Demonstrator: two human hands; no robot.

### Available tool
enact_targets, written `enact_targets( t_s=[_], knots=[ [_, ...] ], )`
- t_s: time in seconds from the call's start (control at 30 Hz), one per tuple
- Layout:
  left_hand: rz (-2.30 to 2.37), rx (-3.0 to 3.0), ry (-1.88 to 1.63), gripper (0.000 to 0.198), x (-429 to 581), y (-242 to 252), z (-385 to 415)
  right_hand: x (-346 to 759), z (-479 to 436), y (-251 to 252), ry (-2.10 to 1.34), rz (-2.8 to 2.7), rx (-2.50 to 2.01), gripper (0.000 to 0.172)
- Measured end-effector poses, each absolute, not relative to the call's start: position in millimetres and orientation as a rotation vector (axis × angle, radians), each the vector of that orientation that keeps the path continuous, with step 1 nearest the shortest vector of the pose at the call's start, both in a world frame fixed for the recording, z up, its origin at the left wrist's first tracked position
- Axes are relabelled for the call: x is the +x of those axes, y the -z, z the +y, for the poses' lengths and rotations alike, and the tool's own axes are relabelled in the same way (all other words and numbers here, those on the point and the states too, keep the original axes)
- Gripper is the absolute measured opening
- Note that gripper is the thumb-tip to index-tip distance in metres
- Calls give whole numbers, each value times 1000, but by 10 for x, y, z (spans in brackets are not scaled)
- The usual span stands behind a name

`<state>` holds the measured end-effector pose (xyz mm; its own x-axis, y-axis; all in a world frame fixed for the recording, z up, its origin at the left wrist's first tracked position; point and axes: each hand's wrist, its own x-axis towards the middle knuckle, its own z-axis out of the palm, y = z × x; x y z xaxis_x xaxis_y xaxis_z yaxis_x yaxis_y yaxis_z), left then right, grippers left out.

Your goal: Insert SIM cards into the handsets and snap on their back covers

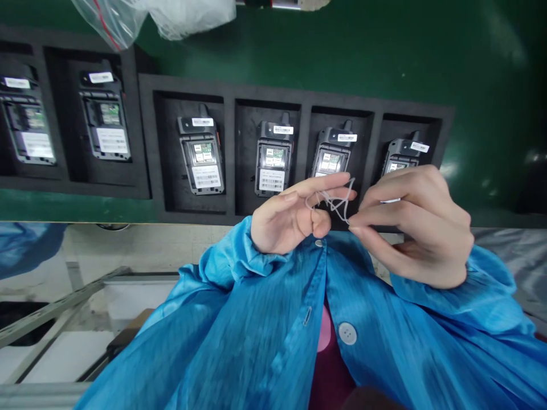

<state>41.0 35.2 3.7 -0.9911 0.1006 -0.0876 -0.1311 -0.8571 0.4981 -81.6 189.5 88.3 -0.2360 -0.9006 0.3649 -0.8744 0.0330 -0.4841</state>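
Note:
A thin white looped cord [338, 200] stretches between my two hands in front of my chest. It passes around the outstretched fingers of my left hand [294, 213], whose other fingers are curled in. My right hand [421, 228] pinches the cord between thumb and fingertips. Behind my hands, a black handheld device [331, 154] lies in a foam compartment, partly covered by my left fingers. Another black device [401, 152], farther right, is mostly hidden by my right hand. Both show an open bay and a white label at the top.
Black foam trays [229, 165] on the green table [299, 45] hold several more devices, among them one device [200, 154] and another device [273, 159] left of my hands. Clear plastic bags [188, 17] lie at the far edge. A metal frame [55, 307] stands below left.

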Motion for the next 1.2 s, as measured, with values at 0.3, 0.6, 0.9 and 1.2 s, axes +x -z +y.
enact_targets(
  t_s=[0.3,0.6,0.9,1.2],
  knots=[
    [835,14,-2954,45,367,1,285,-887,1904,-901,1009,2147,-1707,6],
    [1851,-223,-3014,16,401,-145,6,-943,1830,-730,1025,2523,-1333,7],
    [3230,124,-1161,34,294,-58,-60,-1053,1624,-148,885,2830,-1133,12],
    [3122,-50,-619,47,276,-32,43,-1110,1611,-100,807,2870,-1160,26]
  ],
)
